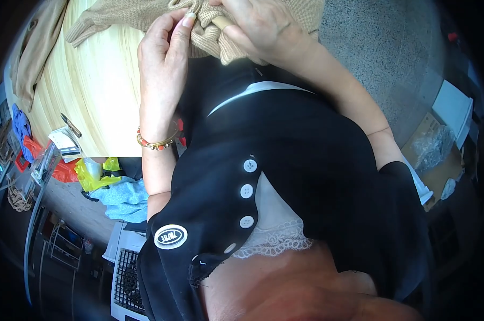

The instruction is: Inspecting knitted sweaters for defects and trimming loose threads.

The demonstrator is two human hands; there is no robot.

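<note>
A beige knitted sweater [127, 16] lies bunched at the top of the view, partly on the table and partly over my lap. My left hand [167, 45] pinches a ribbed edge of it between thumb and fingertips. On the other side, my right hand [266, 32] is closed on a gathered fold of the same knit. A smooth tan strip [222, 22] shows by the right thumb; whether it is a label or a finger wrap I cannot make out. The right fingertips are partly cut off by the upper edge.
A second beige knit garment [36, 56] hangs over the left side of the pale wooden table [100, 80]. Near the table's corner are a slim dark-and-gold tool [71, 126] and white cards [64, 143]. Coloured bags [95, 174] sit below; cardboard [426, 144] lies right.
</note>
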